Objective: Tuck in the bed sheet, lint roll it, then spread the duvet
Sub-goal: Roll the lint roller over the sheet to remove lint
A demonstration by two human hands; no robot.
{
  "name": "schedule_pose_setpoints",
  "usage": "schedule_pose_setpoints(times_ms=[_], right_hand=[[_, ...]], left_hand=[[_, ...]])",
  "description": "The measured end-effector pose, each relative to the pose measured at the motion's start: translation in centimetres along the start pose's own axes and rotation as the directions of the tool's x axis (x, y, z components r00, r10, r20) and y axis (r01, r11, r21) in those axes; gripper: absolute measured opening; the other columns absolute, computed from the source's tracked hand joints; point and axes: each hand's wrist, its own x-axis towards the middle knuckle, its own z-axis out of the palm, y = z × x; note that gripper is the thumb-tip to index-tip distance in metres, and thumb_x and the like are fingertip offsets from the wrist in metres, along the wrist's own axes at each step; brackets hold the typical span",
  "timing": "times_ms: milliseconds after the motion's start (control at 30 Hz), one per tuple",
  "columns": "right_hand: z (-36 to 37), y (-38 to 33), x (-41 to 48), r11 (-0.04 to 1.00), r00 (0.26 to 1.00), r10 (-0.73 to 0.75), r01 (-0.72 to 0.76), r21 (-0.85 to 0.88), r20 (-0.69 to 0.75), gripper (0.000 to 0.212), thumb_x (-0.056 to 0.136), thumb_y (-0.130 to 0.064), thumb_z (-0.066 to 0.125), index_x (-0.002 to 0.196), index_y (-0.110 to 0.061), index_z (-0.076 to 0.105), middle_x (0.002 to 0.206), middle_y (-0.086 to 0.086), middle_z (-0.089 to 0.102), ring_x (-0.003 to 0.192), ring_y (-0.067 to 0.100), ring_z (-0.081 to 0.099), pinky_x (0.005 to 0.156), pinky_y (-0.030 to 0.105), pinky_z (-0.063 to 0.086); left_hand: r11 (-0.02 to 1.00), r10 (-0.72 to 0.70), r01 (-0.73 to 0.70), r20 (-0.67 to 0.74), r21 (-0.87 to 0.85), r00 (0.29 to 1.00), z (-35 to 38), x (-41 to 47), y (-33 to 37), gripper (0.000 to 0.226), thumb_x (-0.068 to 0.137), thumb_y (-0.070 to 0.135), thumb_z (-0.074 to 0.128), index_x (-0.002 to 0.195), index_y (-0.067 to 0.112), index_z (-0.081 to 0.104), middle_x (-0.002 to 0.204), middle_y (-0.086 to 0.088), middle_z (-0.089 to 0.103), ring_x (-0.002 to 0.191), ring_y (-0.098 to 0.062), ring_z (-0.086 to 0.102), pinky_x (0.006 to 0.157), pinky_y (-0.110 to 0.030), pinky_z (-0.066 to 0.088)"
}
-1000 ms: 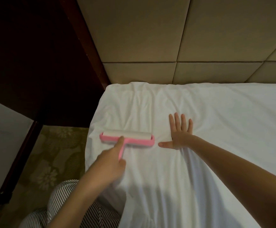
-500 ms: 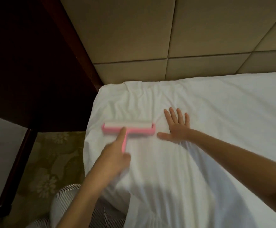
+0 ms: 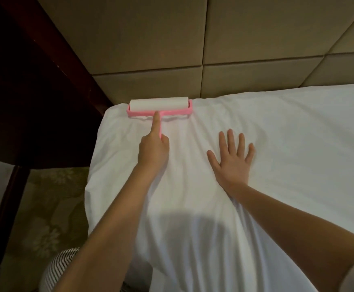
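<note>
A white bed sheet covers the mattress, with soft wrinkles near the top left corner. A pink lint roller with a white roll lies at the sheet's far edge, against the headboard. My left hand grips its pink handle, the index finger stretched along the handle toward the roll. My right hand lies flat on the sheet to the right of the roller, fingers spread and straight. No duvet is in view.
A padded beige headboard rises behind the bed. A dark wooden post stands at the left of it. Patterned carpet lies left of the bed, and striped trousers show at the bottom.
My left hand has pushed the lint roller away from me, up the sheet to the headboard edge. My right hand stays flat on the sheet.
</note>
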Motion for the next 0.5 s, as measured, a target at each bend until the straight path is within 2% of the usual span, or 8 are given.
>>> schedule_pose_setpoints(times_ms=[67,133,200,267,367,433,500], right_hand=[[0.2,-0.1,0.0,1.000,1.000,0.005,-0.005,-0.007,-0.013,0.076,0.082,-0.063,-0.008,0.150,-0.030,-0.005,0.158,-0.005,-0.010,0.144,0.023,-0.016,0.107,0.039,-0.024],[0.4,-0.1,0.0,1.000,1.000,0.012,-0.012,-0.003,-0.028,0.075,0.083,-0.063,-0.007,0.150,-0.030,-0.002,0.159,-0.005,-0.007,0.145,0.023,-0.014,0.108,0.039,-0.023],[0.3,-0.3,0.0,1.000,0.999,0.023,-0.022,0.013,-0.041,0.074,0.083,-0.061,-0.006,0.151,-0.030,0.001,0.159,-0.006,-0.004,0.145,0.023,-0.012,0.109,0.039,-0.021],[0.2,-0.5,-0.1,0.999,0.998,0.031,-0.030,0.030,-0.051,0.073,0.084,-0.059,-0.006,0.151,-0.030,0.003,0.159,-0.006,-0.002,0.145,0.022,-0.010,0.110,0.039,-0.020],[0.3,-0.5,-0.1,0.999,0.998,0.035,-0.033,0.028,-0.061,0.072,0.084,-0.057,-0.006,0.151,-0.030,0.005,0.159,-0.005,0.000,0.146,0.022,-0.008,0.110,0.039,-0.019],[0.3,-0.4,-0.1,0.999,0.997,0.034,-0.032,0.029,-0.071,0.072,0.084,-0.057,-0.005,0.150,-0.031,0.005,0.159,-0.006,0.000,0.146,0.022,-0.008,0.109,0.037,-0.020],[0.4,-0.4,-0.1,0.999,0.997,0.035,-0.033,0.039,-0.070,0.071,0.085,-0.056,-0.004,0.151,-0.031,0.006,0.159,-0.006,0.001,0.146,0.022,-0.008,0.108,0.036,-0.021]], left_hand=[[0.997,-0.054,0.051,0.075,0.052,0.996,-0.5,-3.0,0.3,0.064,0.098,0.019,0.035,0.149,0.038,0.002,0.072,-0.004,0.044,0.069,-0.022,0.051,0.060,-0.028,0.036],[0.976,-0.103,0.058,0.210,0.211,0.972,-2.0,-7.8,0.0,0.065,0.098,0.023,0.034,0.148,0.039,-0.004,0.078,-0.005,0.045,0.076,-0.025,0.054,0.062,-0.027,0.037],[0.948,-0.132,0.010,0.366,0.318,0.921,-4.0,-12.2,0.1,0.064,0.098,0.026,0.032,0.148,0.040,-0.007,0.076,-0.002,0.045,0.069,-0.019,0.052,0.053,-0.024,0.034],[0.935,-0.164,-0.006,0.447,0.355,0.879,-5.3,-12.3,0.2,0.062,0.098,0.027,0.031,0.148,0.039,-0.004,0.078,-0.003,0.050,0.069,-0.018,0.054,0.052,-0.024,0.036],[0.931,-0.095,-0.049,0.369,0.361,0.925,-5.1,-6.5,1.1,0.061,0.097,0.025,0.035,0.150,0.034,0.005,0.106,-0.017,0.059,0.085,-0.028,0.058,0.064,-0.026,0.039],[0.941,-0.020,-0.085,0.305,0.327,0.952,-4.0,-1.8,2.2,0.061,0.098,0.022,0.035,0.151,0.029,0.004,0.108,-0.017,0.056,0.083,-0.026,0.053,0.067,-0.028,0.036],[0.962,-0.009,-0.064,0.265,0.264,0.964,-2.9,1.5,3.7,0.062,0.098,0.018,0.033,0.151,0.030,0.002,0.102,-0.011,0.050,0.078,-0.021,0.049,0.067,-0.031,0.035]])
